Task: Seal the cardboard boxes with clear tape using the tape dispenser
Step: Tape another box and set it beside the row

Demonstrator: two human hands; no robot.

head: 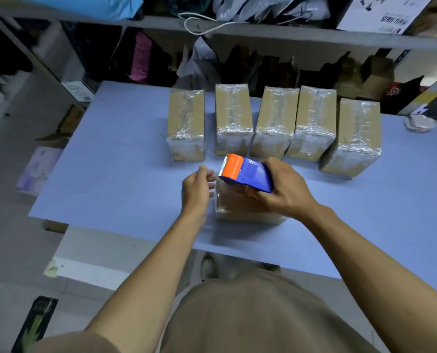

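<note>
I see the blue table [125,154] carrying five taped boxes [273,123] in a row beyond my fingertips. A cardboard box [240,207] sits under my right hand [283,192], whose fingers curl round the tape dispenser [245,174]. My left hand [197,189] hangs beside the box, fingers loosely spread.

Five boxes [273,123] side by side on the table [115,174], behind a sixth box [237,207].

blue table [115,159], shelf [314,34] with bags, white cord [202,25]
</note>
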